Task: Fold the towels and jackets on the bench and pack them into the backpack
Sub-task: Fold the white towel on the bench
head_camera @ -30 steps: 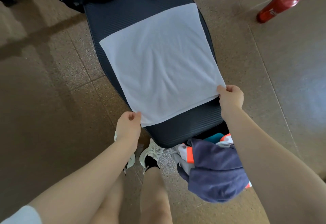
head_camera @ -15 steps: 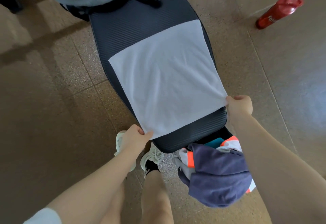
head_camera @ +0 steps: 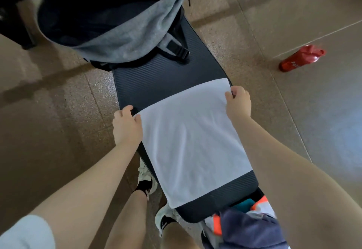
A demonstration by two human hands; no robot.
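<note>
Here I am watching the left hand (head_camera: 127, 126) pinching the far left corner of the smooth white towel (head_camera: 193, 141), which is lying flat on the ribbed black bench (head_camera: 166, 80). The right hand (head_camera: 239, 102) is gripping the far right corner. Bare bench is showing between the towel and the grey-and-black backpack (head_camera: 117, 19); I cannot see its contents. A crumpled navy jacket (head_camera: 250, 229) is hanging off the near end.

Speckled brown tile floor (head_camera: 58, 131) with thin grout lines; a red bottle (head_camera: 300, 58) lies on it in soft light.
</note>
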